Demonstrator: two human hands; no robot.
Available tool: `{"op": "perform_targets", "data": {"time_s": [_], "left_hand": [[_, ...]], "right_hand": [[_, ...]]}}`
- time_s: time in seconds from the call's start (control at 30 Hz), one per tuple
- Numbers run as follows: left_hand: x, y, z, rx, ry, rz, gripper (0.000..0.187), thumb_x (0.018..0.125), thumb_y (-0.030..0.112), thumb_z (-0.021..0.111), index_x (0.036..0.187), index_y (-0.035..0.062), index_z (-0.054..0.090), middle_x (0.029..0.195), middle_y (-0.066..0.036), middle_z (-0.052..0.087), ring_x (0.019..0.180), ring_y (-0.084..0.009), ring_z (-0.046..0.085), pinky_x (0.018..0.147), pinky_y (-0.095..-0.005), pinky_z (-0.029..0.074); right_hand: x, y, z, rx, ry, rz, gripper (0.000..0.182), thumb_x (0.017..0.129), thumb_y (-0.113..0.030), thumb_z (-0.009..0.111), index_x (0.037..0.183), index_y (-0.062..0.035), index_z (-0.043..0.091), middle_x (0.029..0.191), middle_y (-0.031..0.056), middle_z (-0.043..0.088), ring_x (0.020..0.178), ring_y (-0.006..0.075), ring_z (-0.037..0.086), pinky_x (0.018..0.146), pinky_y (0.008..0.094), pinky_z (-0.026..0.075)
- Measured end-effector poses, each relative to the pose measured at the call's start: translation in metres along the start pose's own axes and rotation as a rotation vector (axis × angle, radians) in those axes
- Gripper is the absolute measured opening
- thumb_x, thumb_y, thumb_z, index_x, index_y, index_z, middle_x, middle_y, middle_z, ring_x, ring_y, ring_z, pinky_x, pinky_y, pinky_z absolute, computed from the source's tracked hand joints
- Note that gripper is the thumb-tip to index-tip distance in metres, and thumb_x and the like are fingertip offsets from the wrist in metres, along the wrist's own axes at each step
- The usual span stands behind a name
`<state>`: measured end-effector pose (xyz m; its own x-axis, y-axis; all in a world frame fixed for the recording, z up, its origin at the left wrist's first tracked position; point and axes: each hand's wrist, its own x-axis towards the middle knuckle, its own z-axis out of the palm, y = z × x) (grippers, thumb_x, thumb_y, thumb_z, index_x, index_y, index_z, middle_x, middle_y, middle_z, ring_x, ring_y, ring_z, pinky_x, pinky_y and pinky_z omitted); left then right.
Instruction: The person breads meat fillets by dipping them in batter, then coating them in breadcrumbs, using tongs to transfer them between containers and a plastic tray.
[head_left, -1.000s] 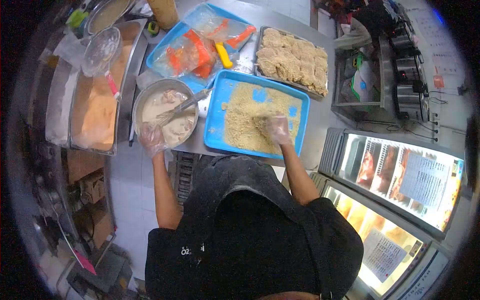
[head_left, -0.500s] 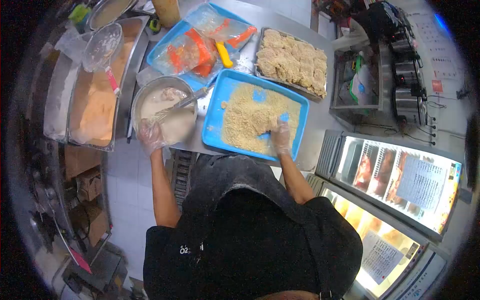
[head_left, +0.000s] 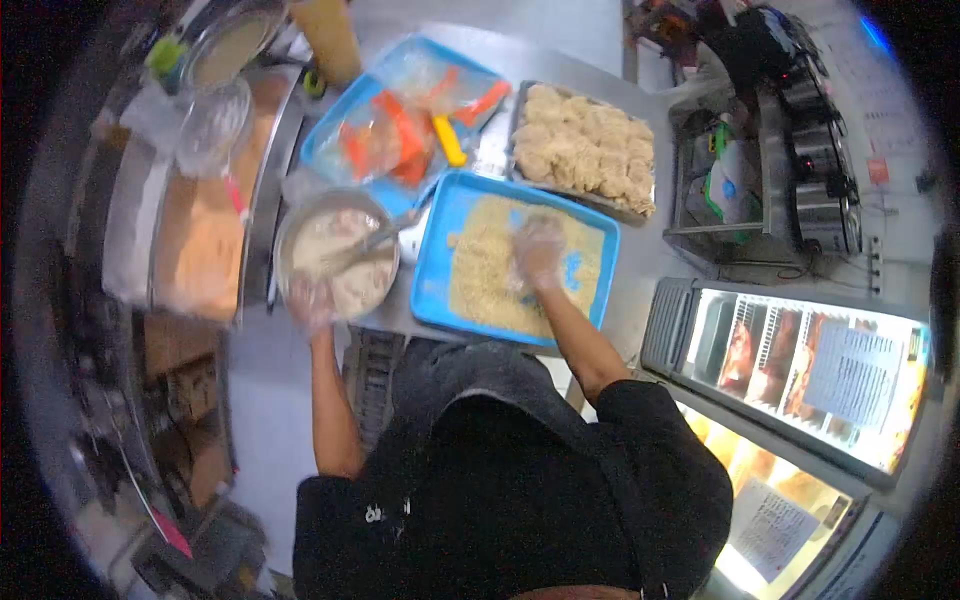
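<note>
My left hand, in a clear plastic glove, is at the near rim of a round metal bowl of pale batter. Its fingers reach in over the batter and are smeared by motion. Pale pieces lie in the batter, and a whisk rests across the bowl with its handle to the right. Over the crumbs in a blue tray is my right hand, also gloved, palm down with fingers stretched forward. The crumbs beneath that hand are hidden.
Behind the blue tray, a metal tray holds crumb-coated pieces. Another blue tray carries plastic bags and a yellow-handled tool. To the left, a strainer sits over bins of orange-tinted powder and white powder. Lit fridges stand at right.
My right hand has moved forward and left, from the tray's near right part to over the middle of the crumbs. My left hand stays at the bowl. The whole view has shifted slightly.
</note>
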<state>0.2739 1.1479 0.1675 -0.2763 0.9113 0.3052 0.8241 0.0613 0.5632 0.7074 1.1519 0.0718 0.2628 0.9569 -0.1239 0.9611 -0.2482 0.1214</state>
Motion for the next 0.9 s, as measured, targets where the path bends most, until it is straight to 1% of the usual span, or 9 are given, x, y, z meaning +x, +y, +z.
{"op": "perform_targets", "data": {"time_s": [0.1, 0.17, 0.37, 0.4, 0.57, 0.67, 0.77, 0.83, 0.9], "left_hand": [[-0.016, -0.089, 0.039, 0.002, 0.021, 0.217, 0.045, 0.077, 0.030, 0.062, 0.108, 0.0008, 0.050, 0.109, -0.016, 0.055, 0.096, -0.0327, 0.054, 0.080, -0.0414, 0.046], [-0.009, -0.081, 0.033, 0.060, 0.204, 0.532, 0.037, 0.079, 0.029, 0.061, 0.110, 0.0096, 0.053, 0.108, -0.016, 0.056, 0.097, -0.0329, 0.053, 0.084, -0.0421, 0.043], [0.005, -0.048, 0.022, 0.117, 0.036, 0.055, 0.028, 0.070, 0.024, 0.064, 0.090, 0.0051, 0.059, 0.097, -0.018, 0.059, 0.091, -0.0337, 0.055, 0.074, -0.0426, 0.046], [0.007, -0.027, 0.017, -0.008, -0.061, -0.169, 0.027, 0.069, 0.023, 0.064, 0.086, 0.0037, 0.059, 0.093, -0.018, 0.059, 0.089, -0.0336, 0.056, 0.072, -0.0425, 0.046], [0.008, 0.004, 0.009, -0.109, 0.027, -0.128, 0.026, 0.064, 0.021, 0.063, 0.077, 0.0001, 0.055, 0.074, -0.017, 0.058, 0.071, -0.0347, 0.056, 0.065, -0.0432, 0.045], [0.010, 0.004, 0.006, 0.051, 0.053, -0.033, 0.024, 0.064, 0.019, 0.062, 0.076, 0.0001, 0.054, 0.074, -0.018, 0.058, 0.070, -0.0352, 0.056, 0.064, -0.0434, 0.044], [0.018, 0.051, -0.025, 0.126, -0.127, -0.111, 0.022, 0.070, 0.019, 0.061, 0.083, 0.0018, 0.057, 0.090, -0.018, 0.059, 0.085, -0.0335, 0.057, 0.071, -0.0421, 0.045], [-0.001, -0.070, 0.037, 0.398, 0.280, 0.664, 0.029, 0.074, 0.022, 0.063, 0.095, 0.0027, 0.059, 0.106, -0.017, 0.056, 0.101, -0.0316, 0.052, 0.081, -0.0412, 0.044], [-0.008, -0.078, 0.043, 0.307, 0.262, 0.510, 0.036, 0.076, 0.024, 0.065, 0.104, 0.0040, 0.058, 0.113, -0.016, 0.054, 0.109, -0.0308, 0.048, 0.087, -0.0428, 0.042]], "right_hand": [[-0.057, -0.025, -0.086, 0.249, -0.005, -0.208, 0.072, 0.081, -0.052, 0.042, 0.130, -0.0005, 0.034, 0.139, 0.0191, 0.025, 0.132, 0.0332, 0.014, 0.106, 0.0501, 0.006], [-0.068, -0.021, -0.083, 0.268, -0.015, -0.320, 0.081, 0.077, -0.060, 0.043, 0.131, -0.0001, 0.033, 0.139, 0.0191, 0.025, 0.131, 0.0339, 0.016, 0.105, 0.0504, 0.007], [-0.060, -0.017, -0.076, 0.342, 0.080, -0.316, 0.081, 0.075, -0.061, 0.044, 0.129, -0.0011, 0.036, 0.137, 0.0194, 0.029, 0.130, 0.0333, 0.018, 0.106, 0.0462, 0.006], [-0.055, -0.016, -0.070, 0.316, 0.118, -0.307, 0.079, 0.074, -0.060, 0.046, 0.127, -0.0011, 0.039, 0.134, 0.0205, 0.032, 0.127, 0.0335, 0.024, 0.105, 0.0453, 0.012], [-0.018, -0.003, -0.004, 0.627, 0.414, -0.110, 0.062, 0.072, -0.050, 0.055, 0.109, -0.0004, 0.054, 0.112, 0.0242, 0.051, 0.100, 0.0339, 0.052, 0.087, 0.0424, 0.039], [-0.043, 0.027, -0.036, 0.785, 0.306, -0.043, 0.052, 0.072, -0.045, 0.058, 0.099, -0.0001, 0.057, 0.094, 0.0227, 0.057, 0.085, 0.0338, 0.056, 0.074, 0.0413, 0.044], [-0.062, 0.036, 0.008, 0.128, -0.002, 0.093, 0.048, 0.073, -0.043, 0.058, 0.092, 0.0003, 0.059, 0.079, 0.0188, 0.060, 0.077, 0.0331, 0.058, 0.069, 0.0398, 0.046], [-0.068, 0.051, 0.008, 0.705, -0.260, 0.145, 0.045, 0.071, -0.040, 0.062, 0.091, 0.0001, 0.059, 0.075, 0.0167, 0.060, 0.074, 0.0315, 0.059, 0.067, 0.0389, 0.046], [-0.072, 0.051, -0.021, 0.814, -0.418, 0.056, 0.040, 0.069, -0.034, 0.066, 0.091, -0.0005, 0.059, 0.076, 0.0150, 0.061, 0.073, 0.0291, 0.060, 0.067, 0.0383, 0.046]]}}
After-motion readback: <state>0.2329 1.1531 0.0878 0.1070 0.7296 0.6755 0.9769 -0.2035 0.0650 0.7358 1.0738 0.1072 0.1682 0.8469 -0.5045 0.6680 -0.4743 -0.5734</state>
